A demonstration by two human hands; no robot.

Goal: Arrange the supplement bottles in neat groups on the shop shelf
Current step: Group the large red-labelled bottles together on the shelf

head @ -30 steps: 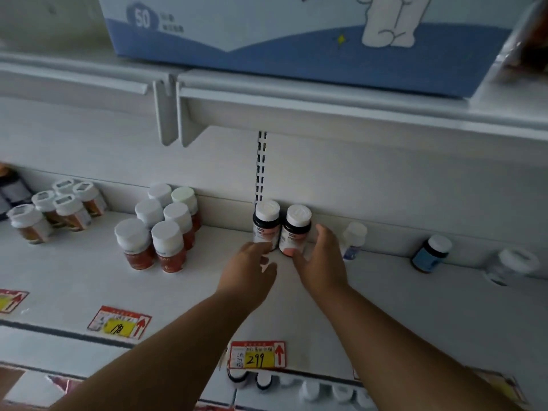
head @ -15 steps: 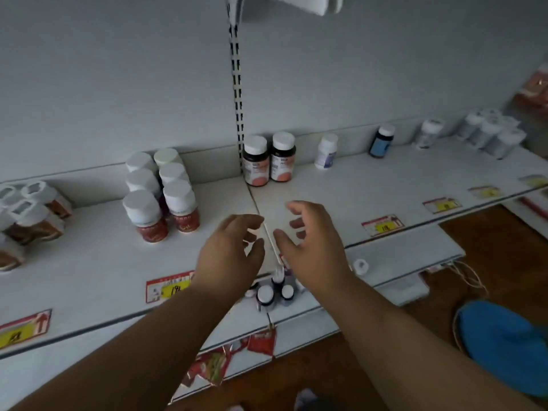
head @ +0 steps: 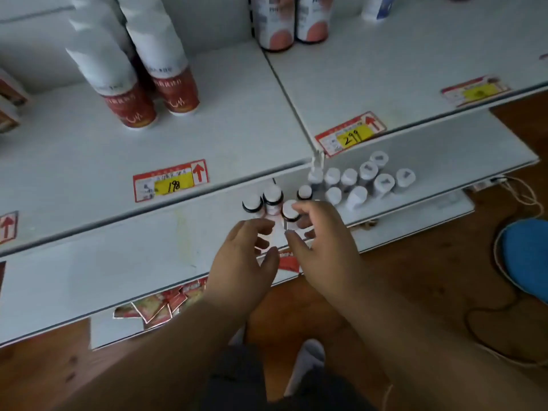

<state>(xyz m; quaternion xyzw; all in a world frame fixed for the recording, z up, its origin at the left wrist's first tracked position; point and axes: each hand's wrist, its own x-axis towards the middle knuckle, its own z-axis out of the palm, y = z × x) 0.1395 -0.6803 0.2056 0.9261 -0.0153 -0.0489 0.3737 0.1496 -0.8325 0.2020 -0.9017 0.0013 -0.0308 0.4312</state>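
Observation:
On the lower shelf (head: 118, 262), several small bottles with white caps and black collars (head: 252, 203) stand in a loose cluster. My right hand (head: 323, 247) curls its fingers and thumb round the front black-collared bottle (head: 290, 211). Just left of it, my left hand (head: 243, 262) hovers with loosely curled fingers close to the cluster, and I see nothing in its grip. The bottle bodies between the two hands are mostly hidden.
A group of white-capped bottles (head: 361, 182) stands to the right on the same shelf. The upper shelf (head: 237, 137) carries red-labelled bottles (head: 133, 105), two pink-labelled bottles (head: 275, 34) and price tags (head: 170, 180). A blue object (head: 527, 256) and a cord lie on the wooden floor.
Both hands have left the two pink-labelled bottles on the upper shelf and dropped to the lower shelf. The view has tilted down. My right hand has closed round a black-collared bottle.

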